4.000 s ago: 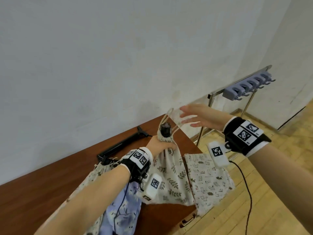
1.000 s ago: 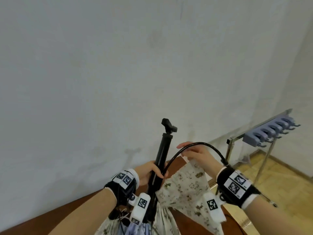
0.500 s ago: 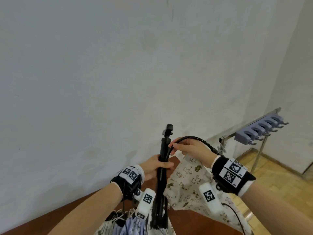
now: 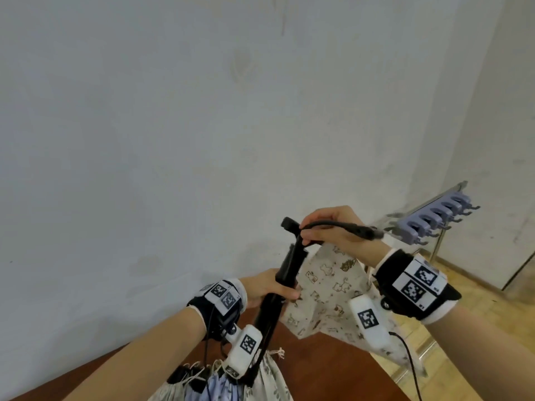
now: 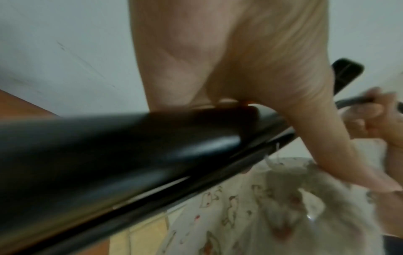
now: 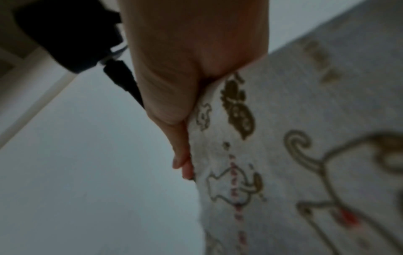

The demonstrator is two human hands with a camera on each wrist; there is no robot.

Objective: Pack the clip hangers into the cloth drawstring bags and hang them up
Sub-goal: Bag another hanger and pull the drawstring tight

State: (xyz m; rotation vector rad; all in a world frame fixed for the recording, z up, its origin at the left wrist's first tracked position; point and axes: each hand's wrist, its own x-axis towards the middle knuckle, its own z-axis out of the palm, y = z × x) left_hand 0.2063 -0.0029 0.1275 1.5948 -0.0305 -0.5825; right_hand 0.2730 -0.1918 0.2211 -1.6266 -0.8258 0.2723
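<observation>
Left hand [image 4: 262, 290] was raised over the bench [image 4: 327, 369], forearm angled up from lower left, fingers wrapped round the middle of the black clip hanger [image 4: 289, 264]. Left grip: tight on the hanger's shaft; the left wrist view showed the thumb [image 5: 340, 146] crossing over the black bar [image 5: 130, 155]. The hanger stood tilted, top end leaning up and right, lower end running down past the left wrist toward the bunched bags [image 4: 223, 386] at the bottom edge.

Right hand [image 4: 333, 230] was higher, palm down, wrist bent, forearm coming in from the right. Right grip: fingers curled round the hanger's upper end, also pinching the top edge of the cat-print drawstring bag [image 4: 327, 287]. In the right wrist view the thumb [image 6: 181, 151] pressed against the fabric [image 6: 283, 155]. A black cable [image 4: 341, 225] arced over the back of that hand; its lower run hung by the right forearm.

The cat-print bag hung from the right hand, draping down just right of the hanger, lower corner over the bench's edge. Couldn't tell whether the hanger's top was already inside the bag mouth.

Lavender hook rack [image 4: 434, 219] on a metal stand sat off to the right by the wall, well apart from both hands.
</observation>
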